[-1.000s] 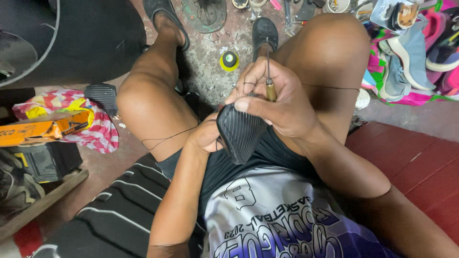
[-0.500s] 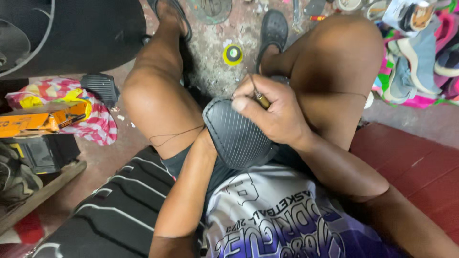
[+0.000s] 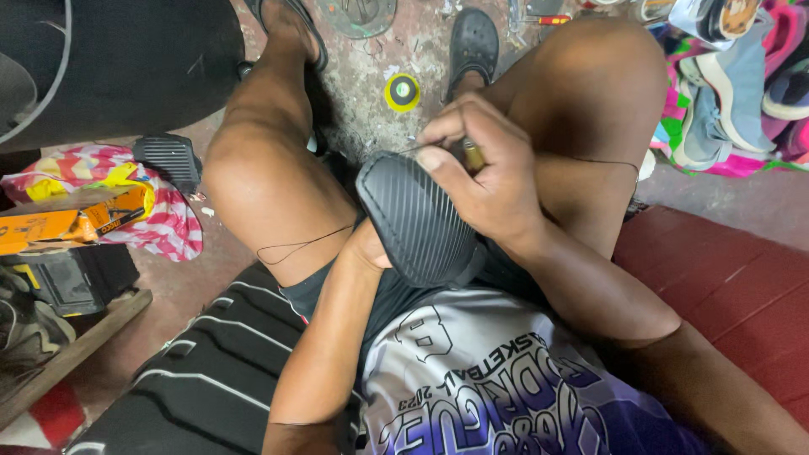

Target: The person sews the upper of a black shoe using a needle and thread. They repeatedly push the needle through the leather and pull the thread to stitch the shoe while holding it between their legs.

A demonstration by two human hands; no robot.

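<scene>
A black shoe point(image 3: 417, 223) with a ribbed sole lies sole-up in my lap between my knees. My left hand point(image 3: 368, 247) grips it from underneath and is mostly hidden behind it. My right hand point(image 3: 480, 173) rests at the shoe's upper edge, fingers closed on a small tool with a yellowish wooden handle point(image 3: 473, 154). A thin dark thread point(image 3: 297, 246) hangs in a loop over my left thigh, and another strand runs across my right knee.
A yellow-rimmed spool point(image 3: 403, 92) sits on the stained floor between my sandalled feet. A second black sole point(image 3: 171, 160) lies on a red-and-white cloth point(image 3: 173, 221) at left, beside an orange box point(image 3: 50, 226). Grey shoes point(image 3: 725, 93) pile up top right. A red bench point(image 3: 742, 278) is at right.
The shoe has turned so more of its ribbed sole faces up. My right hand has come down from above the shoe to its upper edge with the tool.
</scene>
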